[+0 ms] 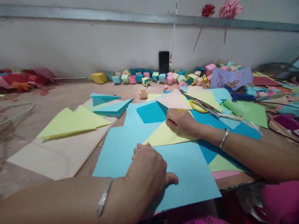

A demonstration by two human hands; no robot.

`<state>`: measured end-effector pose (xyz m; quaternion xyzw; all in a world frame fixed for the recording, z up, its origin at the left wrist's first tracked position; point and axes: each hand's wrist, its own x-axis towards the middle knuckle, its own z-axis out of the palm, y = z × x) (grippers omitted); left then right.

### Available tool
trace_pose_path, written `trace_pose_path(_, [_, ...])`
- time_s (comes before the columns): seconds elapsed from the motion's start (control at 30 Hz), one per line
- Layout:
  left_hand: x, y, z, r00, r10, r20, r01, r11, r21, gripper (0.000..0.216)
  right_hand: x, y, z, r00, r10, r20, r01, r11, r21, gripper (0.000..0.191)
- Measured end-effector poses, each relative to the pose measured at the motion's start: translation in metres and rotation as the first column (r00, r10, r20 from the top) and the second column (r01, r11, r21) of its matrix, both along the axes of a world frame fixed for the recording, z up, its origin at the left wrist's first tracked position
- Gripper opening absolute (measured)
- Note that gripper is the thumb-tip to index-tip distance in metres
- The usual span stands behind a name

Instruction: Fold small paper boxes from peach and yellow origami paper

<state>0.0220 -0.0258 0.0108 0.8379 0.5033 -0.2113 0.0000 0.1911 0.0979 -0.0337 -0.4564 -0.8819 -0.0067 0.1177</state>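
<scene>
A yellow sheet of paper, folded into a triangle, lies on light blue sheets. My left hand has its fingers curled at the triangle's left corner, with the thumb stuck out to the right over the blue sheet. Near the upper part of the yellow paper, my right hand is closed and rests on it; its fingertips are mostly hidden. A darker blue piece lies just beyond. Yellow-handled scissors lie past my right hand, among loose sheets.
Folded yellow papers and folded blue ones lie to the left on a cream sheet. Small paper boxes line the wall, with a black phone upright behind them. Cables cross the right side.
</scene>
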Motion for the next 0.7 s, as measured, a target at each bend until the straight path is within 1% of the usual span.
trace_pose_path(0.07, [-0.002,-0.002,0.005,0.995,-0.044,-0.088,0.047,0.998,0.032,0.068,0.000,0.001,-0.001,1.000,0.019,-0.014,-0.019,1.000,0.000,0.023])
trace_pose_path(0.13, [-0.003,-0.001,0.008,0.989,-0.107,-0.100,0.117,0.988,0.102,0.064,0.000,0.003,-0.002,0.998,0.042,-0.049,-0.042,0.999,0.009,0.023])
trace_pose_path(0.23, [-0.003,0.012,0.005,0.970,-0.242,-0.023,0.241,0.947,0.212,0.054,-0.001,0.006,-0.004,0.989,0.069,-0.128,-0.066,0.997,0.028,0.021])
trace_pose_path(0.27, [-0.003,0.019,0.002,0.962,-0.273,0.013,0.261,0.932,0.252,0.051,-0.001,0.006,-0.005,0.986,0.071,-0.148,-0.068,0.997,0.025,0.019])
trace_pose_path(0.3, [-0.002,0.027,-0.001,0.947,-0.318,0.051,0.291,0.914,0.283,0.051,0.000,0.007,-0.005,0.985,0.071,-0.160,-0.070,0.997,0.017,0.018])
trace_pose_path(0.33, [-0.002,0.034,-0.005,0.935,-0.344,0.081,0.308,0.906,0.291,0.057,0.000,0.008,-0.004,0.984,0.069,-0.165,-0.069,0.998,0.004,0.017])
trace_pose_path(0.4, [0.000,0.045,-0.010,0.918,-0.378,0.121,0.340,0.907,0.249,0.075,0.000,0.008,-0.003,0.986,0.062,-0.157,-0.067,0.997,-0.026,0.017])
trace_pose_path(0.47, [0.001,0.047,-0.013,0.921,-0.366,0.134,0.336,0.919,0.205,0.083,0.000,0.008,-0.001,0.989,0.058,-0.136,-0.064,0.997,-0.036,0.019])
trace_pose_path(0.57, [0.005,0.034,-0.014,0.928,-0.361,0.092,0.345,0.926,0.153,0.094,-0.001,0.006,0.001,0.994,0.058,-0.096,-0.061,0.998,-0.019,0.023])
trace_pose_path(0.6, [0.006,0.028,-0.014,0.928,-0.367,0.068,0.355,0.924,0.144,0.101,-0.001,0.005,0.001,0.995,0.061,-0.085,-0.062,0.998,-0.013,0.024])
trace_pose_path(0.7, [0.009,0.010,-0.014,0.952,-0.305,-0.001,0.304,0.948,0.096,0.118,-0.001,0.005,0.001,0.995,0.070,-0.068,-0.070,0.998,-0.004,0.026])
